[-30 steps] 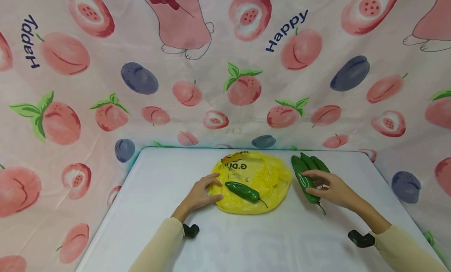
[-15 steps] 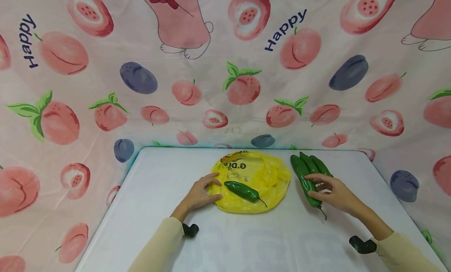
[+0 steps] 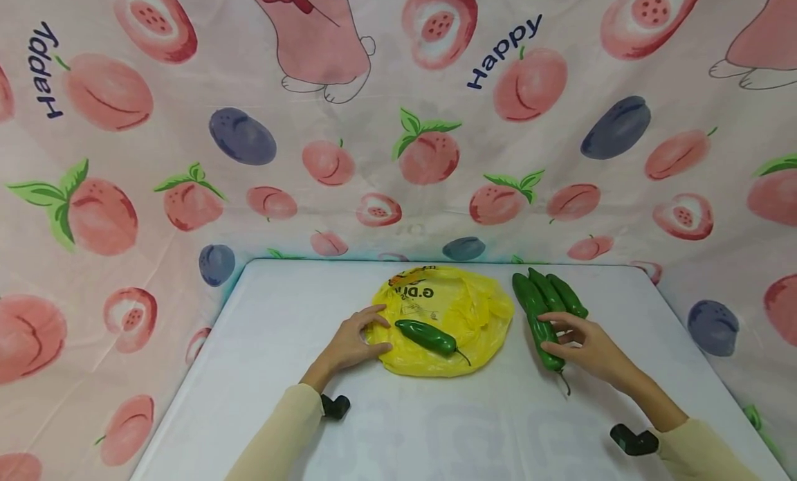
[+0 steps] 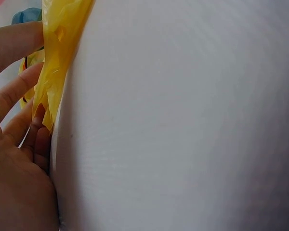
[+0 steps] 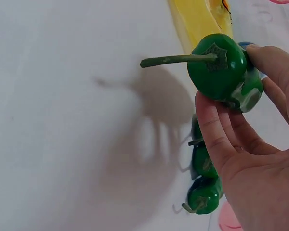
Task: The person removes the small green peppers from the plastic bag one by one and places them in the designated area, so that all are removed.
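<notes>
My right hand (image 3: pixel 591 349) pinches a long green chili pepper (image 3: pixel 530 306) between thumb and fingers. In the right wrist view this pepper (image 5: pixel 214 77) shows its stem end, and its shadow falls apart from it on the table. Beyond it, two more green chili peppers (image 3: pixel 568 295) lie side by side, partly hidden. My left hand (image 3: pixel 349 341) touches the left edge of a crumpled yellow plastic bag (image 3: pixel 492 318), thumb and fingers spread. Some left fingertips are hidden by the bag (image 4: pixel 62 38) in the left wrist view. One green chili pepper (image 3: pixel 427 337) lies on top of the bag.
A white table (image 3: pixel 398 432) carries everything, its far edge just behind the bag and peppers. Fruit-printed cloth (image 3: pixel 349 121) hangs behind and on both sides. Black devices (image 3: pixel 634 439) sit at both wrists.
My right hand and the pepper in it have shifted slightly toward me, with its stem end now nearer. The left hand, the bag and the pepper on it stay almost still.
</notes>
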{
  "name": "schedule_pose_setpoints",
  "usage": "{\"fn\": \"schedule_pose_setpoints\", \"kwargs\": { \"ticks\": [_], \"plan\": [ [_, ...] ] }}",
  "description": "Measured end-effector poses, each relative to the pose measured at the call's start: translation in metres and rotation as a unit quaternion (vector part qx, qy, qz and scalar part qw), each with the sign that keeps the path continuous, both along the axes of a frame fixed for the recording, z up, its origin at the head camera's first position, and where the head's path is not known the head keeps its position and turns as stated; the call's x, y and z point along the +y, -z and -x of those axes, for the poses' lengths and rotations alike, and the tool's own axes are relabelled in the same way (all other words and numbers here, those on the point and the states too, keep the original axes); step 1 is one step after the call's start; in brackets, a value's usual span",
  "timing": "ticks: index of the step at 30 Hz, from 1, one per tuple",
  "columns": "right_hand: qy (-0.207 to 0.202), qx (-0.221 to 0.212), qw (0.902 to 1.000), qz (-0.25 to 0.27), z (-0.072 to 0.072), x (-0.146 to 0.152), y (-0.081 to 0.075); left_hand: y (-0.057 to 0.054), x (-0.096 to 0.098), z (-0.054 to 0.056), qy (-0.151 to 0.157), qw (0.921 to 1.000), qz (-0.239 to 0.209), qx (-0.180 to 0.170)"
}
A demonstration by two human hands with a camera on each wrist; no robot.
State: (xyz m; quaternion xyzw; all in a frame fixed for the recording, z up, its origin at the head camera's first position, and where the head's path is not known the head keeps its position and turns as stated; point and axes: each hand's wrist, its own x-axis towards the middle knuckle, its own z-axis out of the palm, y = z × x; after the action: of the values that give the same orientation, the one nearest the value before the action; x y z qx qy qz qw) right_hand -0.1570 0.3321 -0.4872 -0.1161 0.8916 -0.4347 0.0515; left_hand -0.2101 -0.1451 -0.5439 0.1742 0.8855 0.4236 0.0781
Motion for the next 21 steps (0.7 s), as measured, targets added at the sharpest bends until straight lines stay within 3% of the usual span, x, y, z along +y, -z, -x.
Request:
{"fn": "schedule_pose_setpoints", "kwargs": {
  "ticks": [21],
  "plan": [
    [0.028, -0.060, 0.9977, -0.018, -0.005, -0.009, 0.014, -0.001, 0.000, 0.000, 0.002, 1.0000, -0.001, -0.002]
  ]
}}
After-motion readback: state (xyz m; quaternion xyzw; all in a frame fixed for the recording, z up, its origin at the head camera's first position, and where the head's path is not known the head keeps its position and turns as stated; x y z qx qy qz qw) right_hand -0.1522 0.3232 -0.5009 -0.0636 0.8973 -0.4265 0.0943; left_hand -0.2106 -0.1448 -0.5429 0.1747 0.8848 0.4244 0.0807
